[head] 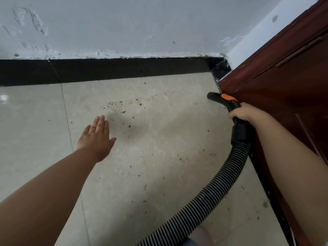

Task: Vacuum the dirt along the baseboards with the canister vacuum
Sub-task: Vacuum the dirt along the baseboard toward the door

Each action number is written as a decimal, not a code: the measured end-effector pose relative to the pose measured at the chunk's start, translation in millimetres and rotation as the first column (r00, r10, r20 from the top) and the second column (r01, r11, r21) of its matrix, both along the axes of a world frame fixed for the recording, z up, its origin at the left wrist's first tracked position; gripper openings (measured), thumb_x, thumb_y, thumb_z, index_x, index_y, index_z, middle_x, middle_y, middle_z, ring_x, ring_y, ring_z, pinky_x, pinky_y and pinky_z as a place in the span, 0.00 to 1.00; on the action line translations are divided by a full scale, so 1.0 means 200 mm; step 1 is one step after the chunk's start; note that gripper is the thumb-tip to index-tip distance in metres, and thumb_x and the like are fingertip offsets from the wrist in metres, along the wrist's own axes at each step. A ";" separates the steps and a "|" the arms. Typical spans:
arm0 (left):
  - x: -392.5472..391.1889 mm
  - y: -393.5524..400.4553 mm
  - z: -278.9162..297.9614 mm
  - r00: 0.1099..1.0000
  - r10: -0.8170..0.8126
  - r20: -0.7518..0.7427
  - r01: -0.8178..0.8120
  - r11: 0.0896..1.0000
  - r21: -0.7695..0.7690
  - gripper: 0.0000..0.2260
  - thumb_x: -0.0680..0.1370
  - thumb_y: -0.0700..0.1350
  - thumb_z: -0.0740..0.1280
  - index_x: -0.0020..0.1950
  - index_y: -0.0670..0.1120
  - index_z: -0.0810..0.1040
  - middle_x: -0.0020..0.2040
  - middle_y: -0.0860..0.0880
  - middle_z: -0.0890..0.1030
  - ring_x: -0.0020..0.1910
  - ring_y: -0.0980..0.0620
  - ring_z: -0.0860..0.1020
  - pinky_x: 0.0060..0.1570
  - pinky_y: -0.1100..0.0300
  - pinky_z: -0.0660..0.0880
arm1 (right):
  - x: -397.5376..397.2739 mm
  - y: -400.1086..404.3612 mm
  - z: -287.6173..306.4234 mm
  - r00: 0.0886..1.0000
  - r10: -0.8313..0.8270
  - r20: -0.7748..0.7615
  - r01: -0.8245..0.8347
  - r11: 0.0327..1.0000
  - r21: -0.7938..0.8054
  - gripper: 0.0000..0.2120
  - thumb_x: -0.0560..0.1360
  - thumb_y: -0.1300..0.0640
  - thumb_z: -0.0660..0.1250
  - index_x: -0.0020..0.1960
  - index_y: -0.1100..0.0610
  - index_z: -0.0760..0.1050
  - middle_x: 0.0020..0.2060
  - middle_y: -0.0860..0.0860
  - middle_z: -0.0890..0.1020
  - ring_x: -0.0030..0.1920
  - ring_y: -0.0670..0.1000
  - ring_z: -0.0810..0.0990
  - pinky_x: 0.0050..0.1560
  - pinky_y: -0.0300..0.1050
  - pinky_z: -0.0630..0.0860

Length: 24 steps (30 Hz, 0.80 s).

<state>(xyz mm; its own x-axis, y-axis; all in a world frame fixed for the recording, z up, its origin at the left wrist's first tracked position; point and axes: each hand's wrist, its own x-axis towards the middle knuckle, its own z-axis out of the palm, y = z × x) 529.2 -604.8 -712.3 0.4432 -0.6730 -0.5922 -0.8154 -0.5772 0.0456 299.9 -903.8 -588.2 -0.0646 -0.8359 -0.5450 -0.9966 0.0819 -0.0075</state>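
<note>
My right hand (245,113) grips the black vacuum handle (225,102), which has an orange slider on top and points left toward the corner. Its ribbed black hose (209,194) curves down to the bottom edge of the view. My left hand (96,137) hovers flat above the floor with fingers straight, holding nothing. Brown dirt crumbs (124,104) lie scattered on the beige tiles in front of the black baseboard (113,70). The canister itself is out of view.
A dark red wooden door (284,75) stands along the right side, meeting the baseboard at the corner. Above the baseboard rises a scuffed white wall (124,27). More specks (182,158) dot the tiles near the hose.
</note>
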 end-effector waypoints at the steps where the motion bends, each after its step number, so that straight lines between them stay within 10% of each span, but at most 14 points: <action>1: 0.01 0.00 0.00 1.000 0.004 0.002 -0.004 1.000 0.003 0.30 0.83 0.55 0.44 0.76 0.39 0.38 0.77 0.43 0.37 0.77 0.49 0.38 0.75 0.54 0.43 | 0.00 0.01 0.00 1.000 0.025 -0.001 -0.025 1.000 -0.002 0.28 0.72 0.60 0.68 0.69 0.62 0.62 0.60 0.62 0.72 0.52 0.61 0.74 0.54 0.54 0.73; 24: 0.08 0.16 0.00 0.987 0.159 -0.037 -0.157 0.986 0.055 0.30 0.83 0.54 0.47 0.76 0.38 0.39 0.77 0.42 0.38 0.77 0.47 0.39 0.76 0.54 0.46 | 0.55 0.43 0.09 0.822 0.565 -0.066 -0.553 0.822 0.137 0.17 0.71 0.58 0.67 0.55 0.58 0.63 0.40 0.54 0.72 0.35 0.52 0.72 0.33 0.43 0.68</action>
<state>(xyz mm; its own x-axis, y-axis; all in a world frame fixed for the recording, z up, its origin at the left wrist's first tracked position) 545.0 -572.2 -712.0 0.5165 -0.5639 -0.6444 -0.7115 -0.7013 0.0434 409.1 -817.9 -569.5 0.3378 -0.6818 -0.6488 -0.8659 -0.4953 0.0696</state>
